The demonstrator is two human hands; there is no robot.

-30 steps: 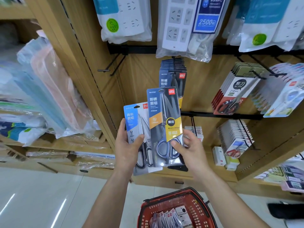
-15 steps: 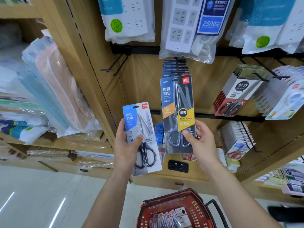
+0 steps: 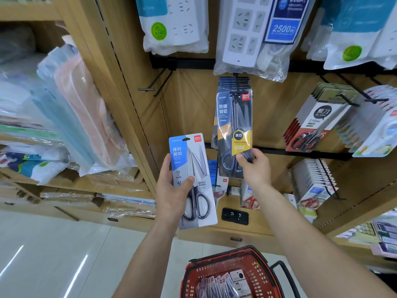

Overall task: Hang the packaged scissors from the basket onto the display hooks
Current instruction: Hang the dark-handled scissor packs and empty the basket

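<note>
Two packs: right hand [image 3: 254, 168] grip pinches dark pack [image 3: 233, 117] low, at 12 o'clock hook [image 3: 236, 82]; left hand [image 3: 171, 190] clutches blue pack [image 3: 189, 155]. Hole may miss the tip, so the pack drops.

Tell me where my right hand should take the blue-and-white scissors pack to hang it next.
Probably pinch the blue-and-white scissors pack at its lower right edge, beside the black handles, coming from the right. The card stands upright, the left hand covers its left edge, and the hang slot on top must stay free. The right hand first has to release the dark pack.
</note>
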